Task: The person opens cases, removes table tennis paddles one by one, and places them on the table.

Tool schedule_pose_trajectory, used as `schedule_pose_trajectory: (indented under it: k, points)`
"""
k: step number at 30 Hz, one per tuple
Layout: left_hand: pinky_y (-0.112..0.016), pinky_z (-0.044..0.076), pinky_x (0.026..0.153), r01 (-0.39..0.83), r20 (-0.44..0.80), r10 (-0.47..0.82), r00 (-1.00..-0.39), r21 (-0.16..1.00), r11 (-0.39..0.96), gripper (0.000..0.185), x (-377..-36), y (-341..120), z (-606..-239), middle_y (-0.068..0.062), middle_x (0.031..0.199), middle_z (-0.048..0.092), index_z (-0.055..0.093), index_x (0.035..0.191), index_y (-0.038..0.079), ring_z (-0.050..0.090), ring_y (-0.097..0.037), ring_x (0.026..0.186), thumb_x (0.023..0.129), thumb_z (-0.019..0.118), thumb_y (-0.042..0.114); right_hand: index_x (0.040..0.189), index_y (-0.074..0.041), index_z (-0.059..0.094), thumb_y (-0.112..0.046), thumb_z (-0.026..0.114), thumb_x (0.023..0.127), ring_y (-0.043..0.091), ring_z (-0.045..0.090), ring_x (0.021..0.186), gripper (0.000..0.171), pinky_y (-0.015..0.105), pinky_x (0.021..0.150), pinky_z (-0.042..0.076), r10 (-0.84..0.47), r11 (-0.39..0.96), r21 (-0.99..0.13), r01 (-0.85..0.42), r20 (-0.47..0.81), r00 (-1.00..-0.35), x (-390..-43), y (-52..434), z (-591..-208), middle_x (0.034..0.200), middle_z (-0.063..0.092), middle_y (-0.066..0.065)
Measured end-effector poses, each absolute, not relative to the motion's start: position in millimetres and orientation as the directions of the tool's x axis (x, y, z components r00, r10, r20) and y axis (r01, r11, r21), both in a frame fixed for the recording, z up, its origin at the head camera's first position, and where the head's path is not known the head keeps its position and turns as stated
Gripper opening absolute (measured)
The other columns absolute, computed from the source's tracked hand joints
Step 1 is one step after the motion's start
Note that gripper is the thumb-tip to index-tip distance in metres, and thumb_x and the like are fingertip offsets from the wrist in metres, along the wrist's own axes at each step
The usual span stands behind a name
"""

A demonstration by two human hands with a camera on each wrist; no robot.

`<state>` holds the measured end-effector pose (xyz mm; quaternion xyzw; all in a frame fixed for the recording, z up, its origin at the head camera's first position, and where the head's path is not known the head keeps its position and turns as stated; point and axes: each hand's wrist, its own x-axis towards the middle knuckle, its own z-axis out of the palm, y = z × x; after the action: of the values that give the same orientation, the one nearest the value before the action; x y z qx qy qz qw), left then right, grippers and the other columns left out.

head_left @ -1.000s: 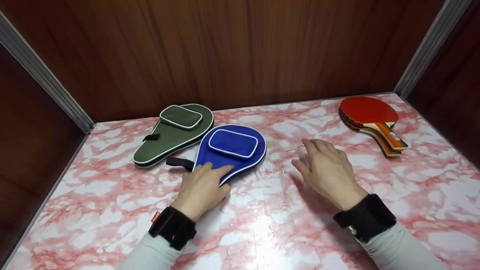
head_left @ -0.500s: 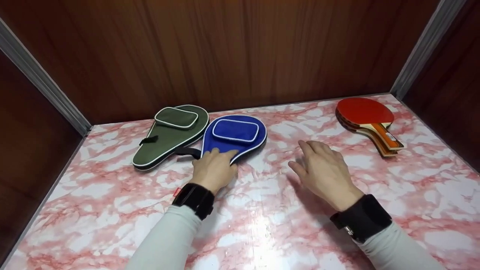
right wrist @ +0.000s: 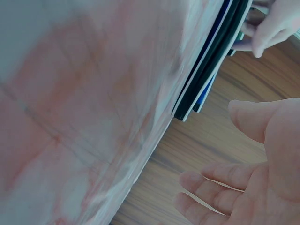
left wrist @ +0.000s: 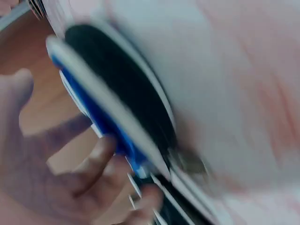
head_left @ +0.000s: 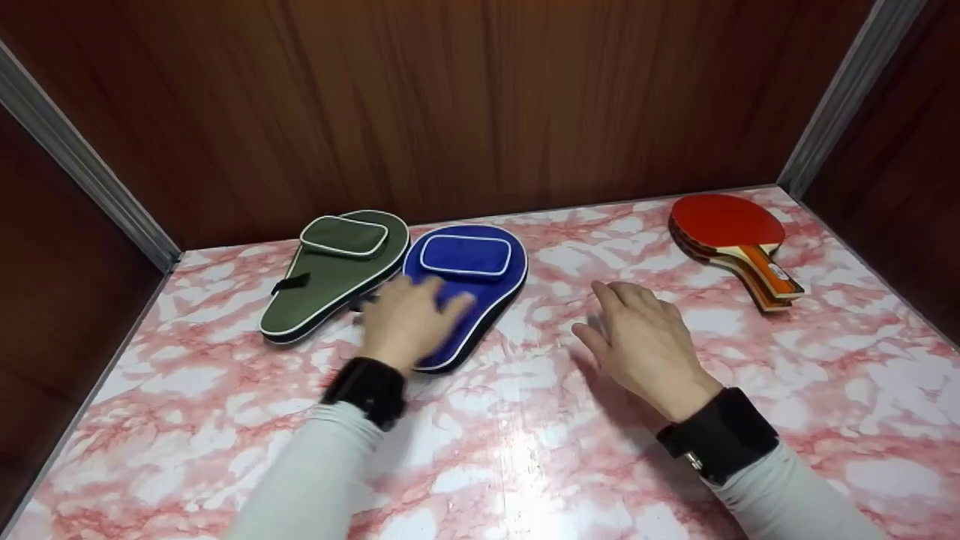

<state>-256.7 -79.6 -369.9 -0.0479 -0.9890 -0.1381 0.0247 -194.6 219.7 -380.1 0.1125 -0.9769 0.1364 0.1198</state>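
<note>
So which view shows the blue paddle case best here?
The head view: the whole blue paddle case lies flat beside the green case, with the left hand on its near part. The left wrist view gives only a blurred blue edge against the fingers. The right wrist view shows just a thin edge-on sliver.

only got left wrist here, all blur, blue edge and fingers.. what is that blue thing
Observer: The head view shows a paddle-shaped blue case on the marbled table, with the left hand on its near part.
Operator: where's the other hand, holding anything
Observer: The right hand is over the table to the right of the blue case, fingers relaxed, holding nothing.
</note>
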Motion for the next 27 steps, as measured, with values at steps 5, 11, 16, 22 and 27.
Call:
schedule_pose_trajectory:
  k: [5,11,16,22,27]
  points:
    - [-0.074,0.041,0.106,0.022,0.246,-0.05,-0.968,0.283,0.959,0.063,-273.3,-142.1,-370.5,-0.036,0.149,0.051,0.059,0.158,0.011,0.048,-0.056,0.139,0.109,0.063,0.05,0.16,0.004,0.05,-0.04,0.066,0.109,0.049,0.05,0.146,0.069,0.074,0.114,0.038,-0.191,0.938,-0.232,-0.256,0.271,-0.943,-195.5,218.1,-380.6,0.154,0.056,0.029]
    - [-0.083,0.03,0.111,-0.122,0.081,-0.159,-0.984,0.35,0.929,0.082,-276.2,-206.8,-372.7,-0.044,0.164,0.025,0.033,0.173,0.012,0.026,-0.063,0.151,0.106,0.066,0.047,0.16,0.005,0.049,-0.041,0.066,0.109,0.051,0.049,0.146,0.071,0.074,0.114,0.039,-0.197,0.938,-0.229,-0.26,0.264,-0.944,-197.1,219.0,-383.6,0.154,0.055,0.031]
    - [-0.08,0.031,0.112,-0.081,-0.052,-0.066,-0.996,0.402,0.912,0.095,-280.9,-229.3,-378.1,-0.046,0.164,0.018,0.022,0.174,0.007,0.024,-0.068,0.147,0.104,0.066,0.053,0.16,0.005,0.05,-0.04,0.066,0.109,0.051,0.049,0.146,0.07,0.072,0.116,0.039,-0.189,0.934,-0.253,-0.253,0.254,-0.949,-197.0,220.9,-383.3,0.155,0.055,0.032]
    - [-0.083,0.035,0.105,-0.045,-0.062,-0.022,-0.998,0.394,0.918,0.103,-292.9,-235.8,-386.2,-0.042,0.168,0.012,0.019,0.175,0.018,0.034,-0.072,0.141,0.097,0.074,0.056,0.164,-0.004,0.05,-0.041,0.067,0.11,0.051,0.048,0.148,0.068,0.07,0.121,0.034,-0.223,0.904,-0.332,-0.27,0.173,-0.959,-199.9,204.1,-381.3,0.156,0.055,0.03]
    - [-0.083,0.033,0.1,-0.039,-0.062,-0.019,-0.998,0.345,0.938,0.103,-300.9,-238.9,-389.0,-0.043,0.165,0.015,0.017,0.178,0.026,0.042,-0.074,0.13,0.096,0.073,0.054,0.166,-0.016,0.052,-0.041,0.068,0.109,0.05,0.047,0.15,0.064,0.067,0.125,0.03,-0.322,0.87,-0.354,-0.342,0.117,-0.94,-208.5,177.4,-381.4,0.157,0.057,0.027]
